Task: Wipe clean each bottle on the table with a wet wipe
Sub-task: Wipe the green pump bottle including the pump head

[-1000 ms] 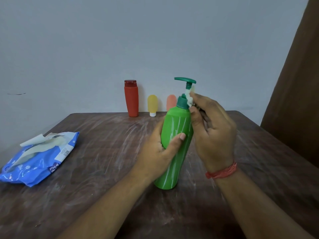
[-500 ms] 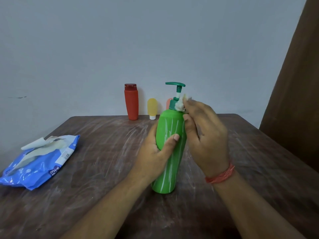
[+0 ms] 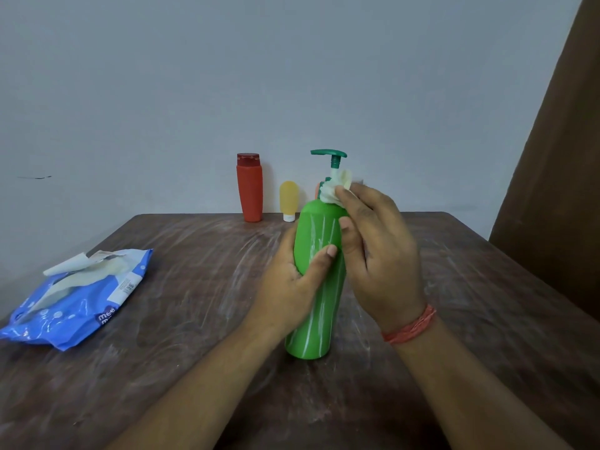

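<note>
Hidden: We see only a sliver of an orange bottle (image 3: 316, 190) at the back, behind the green bottle's neck. The pump collar is mostly covered by the wet wipe (image 3: 334, 188). Our right fingertips are out of sight behind the neck. The pack's lettering is cut off, so we cannot read it whole.

Green bottle (image 3: 319, 271): It stands near the middle of the counter (image 3: 194, 319), base down. Its long axis runs from 6 o'clock up to 12 o'clock and leans slightly toward 1 o'clock. The dark green pump head (image 3: 328, 153) sits on top, with its bar running across from 9 to 3 o'clock.

Left hand (image 3: 292, 284): Our grip curls round the bottle's mid-body from the 9 o'clock side, with the thumb pressed across the front.

Right hand (image 3: 376, 251): Our grip pinches the bunched white wipe against the pump neck from the 3 o'clock side. The thumb rests on the bottle's shoulder. A red thread band (image 3: 410, 326) circles the wrist.

Back row: At 12 o'clock, against the wall, a red bottle (image 3: 249, 188) stands upright. A small yellow bottle (image 3: 288, 200) stands cap-down just to its right.

Wipes pack (image 3: 78, 300): The blue pack lies flat at 9 o'clock, well apart from the bottle, with its flap peeled open.
</note>
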The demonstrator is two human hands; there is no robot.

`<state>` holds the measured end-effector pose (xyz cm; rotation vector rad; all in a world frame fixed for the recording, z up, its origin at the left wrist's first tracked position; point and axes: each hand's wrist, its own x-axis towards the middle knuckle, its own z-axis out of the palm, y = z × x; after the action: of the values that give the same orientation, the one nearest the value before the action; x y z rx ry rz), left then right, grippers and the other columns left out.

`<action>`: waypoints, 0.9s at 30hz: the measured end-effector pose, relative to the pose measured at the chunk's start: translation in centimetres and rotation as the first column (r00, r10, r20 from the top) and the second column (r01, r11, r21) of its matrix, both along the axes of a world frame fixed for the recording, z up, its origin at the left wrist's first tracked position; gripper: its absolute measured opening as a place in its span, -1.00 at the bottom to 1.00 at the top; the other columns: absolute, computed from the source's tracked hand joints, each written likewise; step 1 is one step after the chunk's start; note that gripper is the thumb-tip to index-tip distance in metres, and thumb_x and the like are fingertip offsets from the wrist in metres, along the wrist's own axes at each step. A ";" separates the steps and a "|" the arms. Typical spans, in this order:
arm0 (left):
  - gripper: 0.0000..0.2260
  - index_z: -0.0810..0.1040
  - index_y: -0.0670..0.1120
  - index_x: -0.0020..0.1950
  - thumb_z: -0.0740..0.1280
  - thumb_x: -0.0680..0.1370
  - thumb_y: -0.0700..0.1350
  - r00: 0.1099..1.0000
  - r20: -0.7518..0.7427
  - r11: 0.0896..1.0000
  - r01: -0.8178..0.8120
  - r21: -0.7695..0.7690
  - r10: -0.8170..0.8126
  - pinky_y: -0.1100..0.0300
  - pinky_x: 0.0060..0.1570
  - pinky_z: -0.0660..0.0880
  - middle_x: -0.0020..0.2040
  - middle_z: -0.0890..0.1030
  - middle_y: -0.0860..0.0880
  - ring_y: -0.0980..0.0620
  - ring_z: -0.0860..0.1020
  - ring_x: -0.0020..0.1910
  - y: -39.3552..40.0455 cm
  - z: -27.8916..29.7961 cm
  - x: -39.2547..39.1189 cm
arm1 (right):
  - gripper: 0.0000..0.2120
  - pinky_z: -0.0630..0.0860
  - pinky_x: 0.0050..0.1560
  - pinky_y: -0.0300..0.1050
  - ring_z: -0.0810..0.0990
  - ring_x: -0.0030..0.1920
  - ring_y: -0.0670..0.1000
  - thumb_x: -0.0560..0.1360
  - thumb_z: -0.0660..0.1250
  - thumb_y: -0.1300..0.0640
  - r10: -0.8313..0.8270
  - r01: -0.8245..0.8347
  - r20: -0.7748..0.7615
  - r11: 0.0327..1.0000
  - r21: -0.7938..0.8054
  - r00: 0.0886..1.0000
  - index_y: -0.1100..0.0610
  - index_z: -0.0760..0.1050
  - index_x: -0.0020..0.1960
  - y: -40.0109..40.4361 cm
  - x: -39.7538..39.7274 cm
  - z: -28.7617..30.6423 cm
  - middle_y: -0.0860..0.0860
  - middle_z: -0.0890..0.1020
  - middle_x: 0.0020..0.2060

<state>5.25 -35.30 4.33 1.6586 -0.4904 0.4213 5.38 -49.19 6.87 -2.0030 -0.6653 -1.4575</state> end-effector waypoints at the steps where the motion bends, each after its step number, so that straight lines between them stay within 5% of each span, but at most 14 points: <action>1: -0.69 0.44 0.23 0.25 0.33 0.51 0.14 1.000 0.001 1.000 0.003 -0.015 -0.003 0.38 -0.11 0.54 0.01 0.66 0.26 0.29 0.63 0.00 0.0 0.2 -0.2 | -0.69 0.41 0.40 0.04 0.47 0.37 0.09 0.63 0.21 0.26 0.001 -0.001 0.000 1.000 -0.028 1.000 0.31 0.51 0.33 0.2 -0.1 -0.1 0.20 0.53 0.30; 6: -0.70 0.42 0.25 0.22 0.31 0.49 0.10 1.000 0.019 1.000 0.008 0.003 -0.008 0.46 -0.11 0.49 0.01 0.63 0.39 0.34 0.61 0.01 0.0 0.4 -0.5 | -0.71 0.38 0.43 0.06 0.43 0.42 0.11 0.61 0.23 0.34 0.029 -0.019 0.067 0.989 -0.148 0.997 0.37 0.51 0.30 0.0 0.0 -0.2 0.21 0.50 0.34; 10: -0.68 0.42 0.26 0.30 0.35 0.56 0.17 1.000 0.006 0.999 -0.003 0.053 0.003 0.35 -0.08 0.56 0.07 0.64 0.22 0.23 0.63 0.03 -0.1 0.1 -0.3 | -0.70 0.42 0.36 -0.16 0.48 0.33 -0.02 0.63 0.22 0.28 0.030 -0.023 -0.077 0.996 0.088 0.997 0.28 0.50 0.33 -0.2 -0.2 0.0 0.13 0.53 0.28; 14: -0.73 0.44 0.30 0.20 0.33 0.51 0.21 0.999 -0.023 0.997 0.034 0.065 -0.032 0.33 -0.10 0.58 0.05 0.62 0.29 0.26 0.63 0.00 -0.1 0.0 -0.6 | -0.69 0.52 0.25 -0.01 0.53 0.27 -0.01 0.63 0.22 0.20 0.137 -0.117 -0.095 0.974 0.192 0.986 0.29 0.49 0.33 -0.4 -0.4 0.1 0.10 0.55 0.23; 19: -0.74 0.45 0.29 0.22 0.36 0.55 0.12 1.000 -0.002 0.999 0.022 0.024 -0.022 0.37 -0.06 0.53 0.07 0.64 0.27 0.24 0.63 0.03 -0.1 0.2 -0.4 | -0.73 0.49 0.26 0.23 0.53 0.28 0.09 0.55 0.30 0.42 0.027 -0.028 0.084 1.000 0.006 0.996 0.33 0.58 0.23 -0.4 -0.4 -0.1 0.13 0.55 0.22; 24: -0.69 0.41 0.31 0.25 0.32 0.58 -0.01 0.999 0.044 0.998 0.030 0.051 -0.032 0.38 -0.01 0.52 0.09 0.62 0.28 0.24 0.62 0.08 -0.2 0.2 -0.3 | -0.73 0.44 0.33 0.10 0.46 0.32 0.15 0.64 0.21 0.30 -0.085 0.127 0.186 0.965 -0.228 0.979 0.34 0.55 0.28 0.1 -0.3 0.5 0.17 0.58 0.25; 27: -0.68 0.41 0.30 0.25 0.34 0.63 -0.09 0.998 0.043 0.996 0.045 0.074 -0.049 0.37 -0.03 0.54 0.09 0.62 0.28 0.24 0.63 0.05 -0.3 0.3 -0.3 | -0.69 0.43 0.31 0.18 0.40 0.30 0.11 0.64 0.18 0.27 -0.121 0.143 0.128 0.975 -0.170 0.984 0.26 0.52 0.34 0.1 0.0 0.8 0.09 0.52 0.29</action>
<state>4.98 -35.64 4.58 1.7078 -0.5832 0.4105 5.35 -49.11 7.64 -2.1459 -0.7482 -1.6561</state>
